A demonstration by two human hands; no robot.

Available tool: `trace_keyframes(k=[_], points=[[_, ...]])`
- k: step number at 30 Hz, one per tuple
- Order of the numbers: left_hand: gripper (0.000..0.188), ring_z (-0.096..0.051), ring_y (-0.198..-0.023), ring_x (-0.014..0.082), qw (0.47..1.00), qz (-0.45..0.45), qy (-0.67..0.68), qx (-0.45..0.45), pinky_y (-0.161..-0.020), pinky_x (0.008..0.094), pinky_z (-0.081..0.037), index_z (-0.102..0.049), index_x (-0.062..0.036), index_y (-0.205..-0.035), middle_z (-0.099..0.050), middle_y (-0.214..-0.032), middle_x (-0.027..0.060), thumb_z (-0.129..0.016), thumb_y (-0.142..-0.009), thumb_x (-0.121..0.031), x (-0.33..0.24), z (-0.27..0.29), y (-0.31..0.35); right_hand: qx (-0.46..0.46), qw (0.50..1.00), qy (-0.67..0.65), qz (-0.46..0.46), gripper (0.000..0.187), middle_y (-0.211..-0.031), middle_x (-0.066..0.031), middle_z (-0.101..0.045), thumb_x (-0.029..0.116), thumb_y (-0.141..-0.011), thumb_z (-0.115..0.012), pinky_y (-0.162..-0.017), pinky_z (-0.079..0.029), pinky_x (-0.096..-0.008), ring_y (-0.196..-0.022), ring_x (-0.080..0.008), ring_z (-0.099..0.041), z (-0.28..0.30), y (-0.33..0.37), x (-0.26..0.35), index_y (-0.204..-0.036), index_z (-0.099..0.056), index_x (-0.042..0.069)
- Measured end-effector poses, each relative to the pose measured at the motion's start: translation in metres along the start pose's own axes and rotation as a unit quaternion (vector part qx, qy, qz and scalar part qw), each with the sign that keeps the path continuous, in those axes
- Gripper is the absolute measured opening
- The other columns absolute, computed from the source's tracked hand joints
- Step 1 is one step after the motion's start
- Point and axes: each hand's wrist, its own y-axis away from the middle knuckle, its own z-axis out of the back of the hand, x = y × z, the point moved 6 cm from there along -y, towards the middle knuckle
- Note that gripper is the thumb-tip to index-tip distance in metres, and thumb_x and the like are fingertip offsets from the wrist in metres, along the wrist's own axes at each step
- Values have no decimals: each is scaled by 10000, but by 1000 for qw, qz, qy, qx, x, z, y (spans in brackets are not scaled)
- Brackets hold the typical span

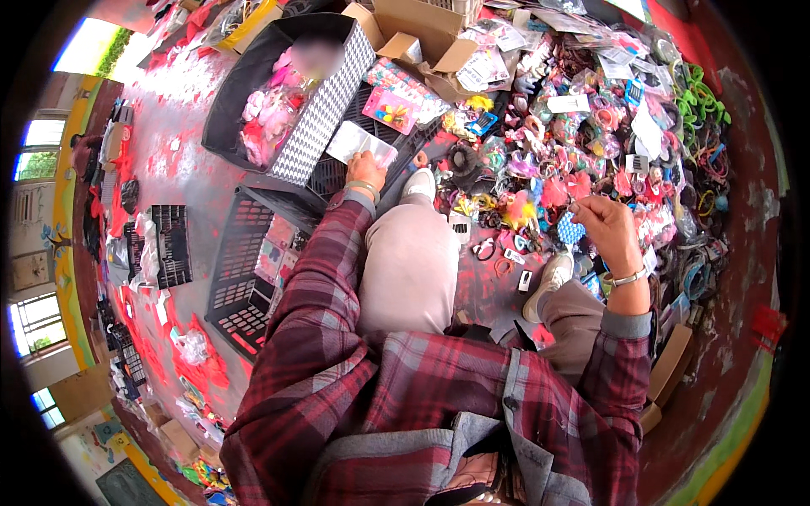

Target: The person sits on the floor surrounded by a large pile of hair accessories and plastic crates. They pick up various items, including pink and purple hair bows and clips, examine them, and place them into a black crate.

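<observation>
Holding white packet (348, 142), barcoded tag (459, 228) nearby

room opens between the legs (413, 270); heaped accessories (553, 126) block ahead right; dark crate (243, 215), possibly touching the sleeve (316, 274), bars left

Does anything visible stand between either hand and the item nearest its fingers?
Nothing visible does. The left hand overlaps the near edge of the pale packet, nothing showing between. The right hand is right by the blue-and-white piece, no object showing between; actual contact is unclear.
</observation>
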Motion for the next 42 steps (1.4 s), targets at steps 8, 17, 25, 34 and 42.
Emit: trace_keyframes(k=[8, 17, 25, 34, 42], points=[[187, -524, -912, 342, 999, -31, -26, 11, -788, 405, -435, -606, -14, -816, -570, -924, 165, -548, -759, -182, 1, 2, -3, 7, 1000, 8, 9, 178, -570, -68, -557, 164, -772, -616, -472, -367, -263, -509, -96, -466, -1, -1, 2, -746, -629, -12], [164, -521, -910, 347, 997, -74, -26, -22, -765, 412, -444, -612, -5, -801, -561, -896, 176, -489, -738, -93, -26, 8, 14, 16, 1000, 10, 18, 172, -594, -76, -576, 159, -781, -615, -497, -396, -269, -530, -105, -500, -4, -1, 1, -762, -627, -11], [123, -543, -820, 396, 994, -90, 32, -48, -717, 454, -445, -557, -14, -778, -548, -846, 217, -457, -762, -85, -17, -5, 18, 24, 999, 25, 8, 178, -594, -82, -580, 170, -778, -612, -503, -407, -269, -530, -110, -513, -4, 0, 4, -774, -628, -7], [116, -551, -807, 366, 998, -33, 44, -33, -690, 475, -430, -546, -46, -797, -562, -849, 165, -464, -797, -128, -10, -4, 18, 27, 999, 26, 6, 177, -606, -90, -593, 174, -777, -603, -512, -419, -280, -534, -120, -535, -7, -1, 3, -782, -631, 0], [127, -525, -755, 371, 980, -163, 61, -98, -693, 445, -423, -504, -2, -720, -552, -749, 191, -484, -789, -107, -22, 16, 19, 55, 998, 37, -6, 193, -616, -110, -583, 196, -771, -597, -524, -424, -288, -536, -162, -549, -23, -7, 2, -788, -627, 5]])
